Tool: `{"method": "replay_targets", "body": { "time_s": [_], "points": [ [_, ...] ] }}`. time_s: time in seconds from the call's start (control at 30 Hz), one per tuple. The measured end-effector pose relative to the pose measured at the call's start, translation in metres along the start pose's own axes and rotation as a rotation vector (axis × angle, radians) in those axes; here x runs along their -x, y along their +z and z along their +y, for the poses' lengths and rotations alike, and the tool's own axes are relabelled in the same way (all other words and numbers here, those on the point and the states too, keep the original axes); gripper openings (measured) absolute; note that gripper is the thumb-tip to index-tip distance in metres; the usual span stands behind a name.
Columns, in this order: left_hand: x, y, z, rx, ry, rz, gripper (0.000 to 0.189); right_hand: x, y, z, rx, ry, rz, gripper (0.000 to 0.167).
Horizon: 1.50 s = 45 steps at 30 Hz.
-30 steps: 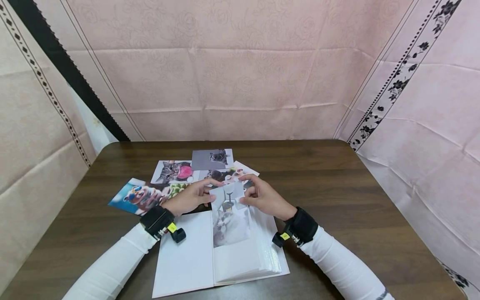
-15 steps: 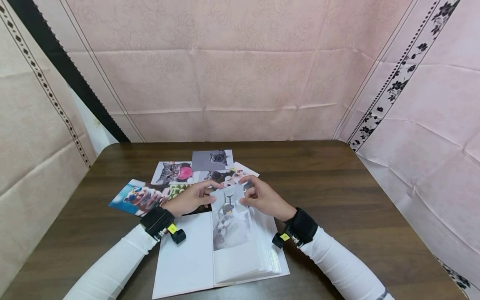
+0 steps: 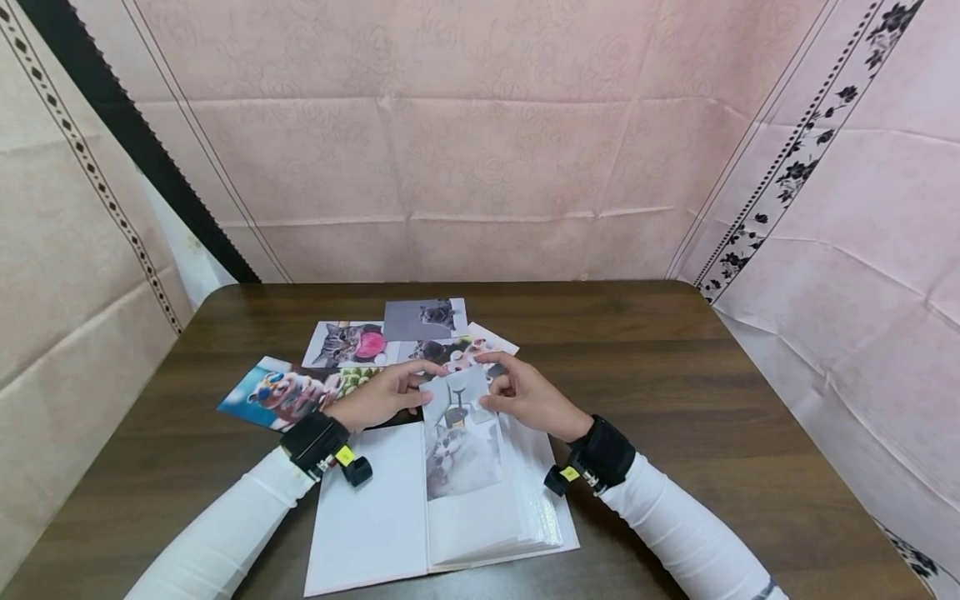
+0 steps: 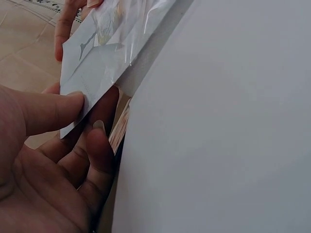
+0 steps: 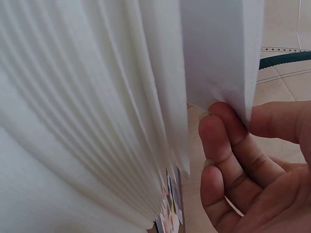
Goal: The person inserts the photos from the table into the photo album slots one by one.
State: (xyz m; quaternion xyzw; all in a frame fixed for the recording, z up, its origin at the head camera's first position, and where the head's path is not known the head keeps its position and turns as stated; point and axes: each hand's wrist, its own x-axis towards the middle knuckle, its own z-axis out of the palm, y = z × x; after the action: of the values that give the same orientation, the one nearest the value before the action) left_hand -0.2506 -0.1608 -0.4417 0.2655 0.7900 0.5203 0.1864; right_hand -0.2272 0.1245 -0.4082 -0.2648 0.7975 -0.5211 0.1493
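Note:
A pale photo (image 3: 463,458) with a stemmed glass printed on it lies partly inside a clear sleeve of an open white photo album (image 3: 371,508). Its upper part sticks out past the sleeve's far edge. My left hand (image 3: 384,395) pinches the photo's upper left corner, thumb on top, as the left wrist view also shows the corner (image 4: 73,109). Opposite, my right hand (image 3: 534,402) pinches the upper right corner between thumb and fingers. In the right wrist view the album's fanned pages (image 5: 107,97) stand beside that hand (image 5: 252,165).
Beyond the album lie several loose animal photos: a blue one (image 3: 262,392), a cat with a pink ball (image 3: 348,343), and a grey kitten print (image 3: 424,318). They overlap on the brown table (image 3: 637,367). Patterned pink cloth (image 3: 480,167) hangs behind.
The pale photo sits very slightly lower in its sleeve than a second ago. Both hands keep nearly the same place and grip.

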Motion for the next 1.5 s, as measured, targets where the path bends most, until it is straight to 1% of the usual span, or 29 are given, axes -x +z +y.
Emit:
{"method": "replay_targets", "body": {
  "time_s": [0.2, 0.43, 0.7, 1.03, 1.33, 1.5],
  "points": [
    [0.0002, -0.0008, 0.0011, -0.008, 0.005, 0.002, 0.040, -0.0006, -0.0002, -0.0002, -0.003, -0.006, -0.004, 0.062],
    [-0.0004, -0.0003, -0.0007, -0.007, 0.001, 0.005, 0.039, 0.0006, -0.0008, -0.0003, 0.009, -0.010, -0.006, 0.058],
    [-0.0009, 0.0012, -0.0003, 0.000, -0.004, 0.000, 0.039, 0.0009, -0.0002, -0.0028, 0.030, 0.006, 0.003, 0.055],
    [-0.0018, 0.0009, -0.0013, 0.006, -0.020, -0.009, 0.038, -0.0002, 0.0000, -0.0001, 0.018, -0.001, -0.005, 0.052],
    [-0.0016, 0.0004, -0.0023, 0.006, -0.006, -0.023, 0.038, -0.0007, 0.0001, 0.0008, 0.012, -0.001, -0.005, 0.048],
    [-0.0018, 0.0004, -0.0030, -0.001, -0.016, -0.020, 0.037, -0.0003, 0.0009, 0.0002, 0.006, 0.008, -0.003, 0.047]
  ]
}}
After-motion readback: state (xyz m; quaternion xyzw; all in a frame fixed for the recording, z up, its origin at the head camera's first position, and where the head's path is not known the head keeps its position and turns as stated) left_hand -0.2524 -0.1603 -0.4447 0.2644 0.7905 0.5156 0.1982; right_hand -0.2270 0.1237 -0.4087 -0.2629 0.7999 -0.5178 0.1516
